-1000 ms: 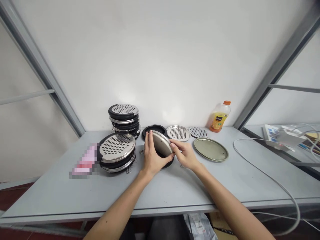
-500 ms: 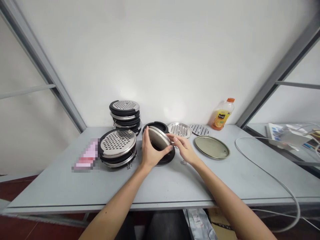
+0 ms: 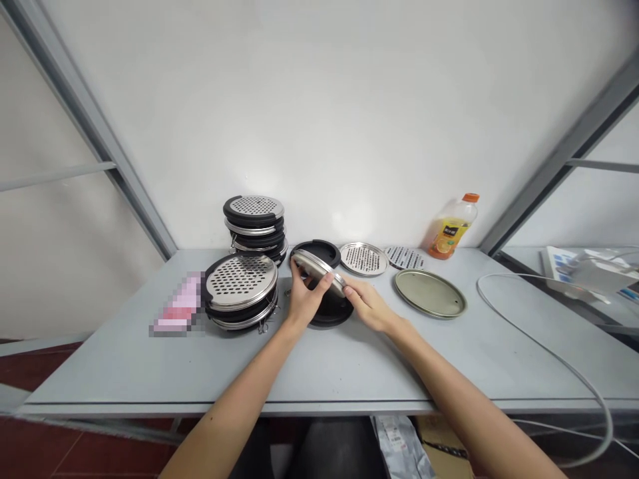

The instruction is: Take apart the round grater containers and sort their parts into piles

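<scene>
A white wall [image 3: 319, 120] rises behind a grey table [image 3: 200, 379]. Two stacks of round black-and-silver graters, one at the back [image 3: 255, 229] and one nearer [image 3: 240, 289], stand on the left. At centre, a tilted round metal lid [image 3: 317, 265] is held above a black dish [image 3: 329, 314]; the left hand [image 3: 303, 303] grips its left side, the right hand [image 3: 370, 306] its right edge. A dull green lid [image 3: 430, 293] lies to the right. Behind it, an orange-capped bottle [image 3: 452, 229] shows fruit on its yellow label, its white-on-dark lettering too small to read.

White wall [image 3: 359, 100] behind grey table [image 3: 150, 369]
</scene>
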The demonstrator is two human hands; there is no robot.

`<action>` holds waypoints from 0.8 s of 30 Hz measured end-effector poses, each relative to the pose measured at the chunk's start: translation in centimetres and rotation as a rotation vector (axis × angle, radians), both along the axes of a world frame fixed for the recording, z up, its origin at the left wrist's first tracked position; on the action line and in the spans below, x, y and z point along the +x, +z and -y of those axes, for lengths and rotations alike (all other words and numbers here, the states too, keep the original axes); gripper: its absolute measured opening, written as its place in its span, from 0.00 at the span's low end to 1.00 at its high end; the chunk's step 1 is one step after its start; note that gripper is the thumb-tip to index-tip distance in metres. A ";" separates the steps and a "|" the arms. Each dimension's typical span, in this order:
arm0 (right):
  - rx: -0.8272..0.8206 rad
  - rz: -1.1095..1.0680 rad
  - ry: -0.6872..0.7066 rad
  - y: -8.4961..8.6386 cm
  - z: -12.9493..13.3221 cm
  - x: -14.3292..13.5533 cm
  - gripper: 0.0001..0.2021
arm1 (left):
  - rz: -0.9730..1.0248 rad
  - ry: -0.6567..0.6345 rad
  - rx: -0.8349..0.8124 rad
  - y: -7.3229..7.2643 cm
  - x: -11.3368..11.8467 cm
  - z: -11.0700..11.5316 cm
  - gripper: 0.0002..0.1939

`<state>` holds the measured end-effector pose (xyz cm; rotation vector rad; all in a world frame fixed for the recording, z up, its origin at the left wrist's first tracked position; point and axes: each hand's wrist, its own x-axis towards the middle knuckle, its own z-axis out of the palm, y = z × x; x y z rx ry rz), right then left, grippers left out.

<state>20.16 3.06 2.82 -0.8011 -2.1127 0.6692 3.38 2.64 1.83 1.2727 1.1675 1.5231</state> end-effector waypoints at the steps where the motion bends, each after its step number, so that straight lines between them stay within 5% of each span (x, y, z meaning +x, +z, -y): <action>1: 0.001 0.020 -0.017 0.0 0.1 0.0 0.22 | 0.017 -0.020 -0.019 0.0 0.1 0.0 0.48; 7: 0.026 0.094 -0.125 -0.3 0.6 -0.2 0.21 | 0.088 -0.073 -0.038 -0.4 0.2 -0.1 0.44; 17: 0.001 0.052 -0.197 -0.7 0.6 -0.5 0.22 | 0.023 0.017 -0.060 0.6 0.6 0.3 0.41; 24: -0.137 -0.093 -0.012 0.5 0.5 -0.8 0.22 | 0.003 0.050 -0.024 0.3 0.8 0.6 0.43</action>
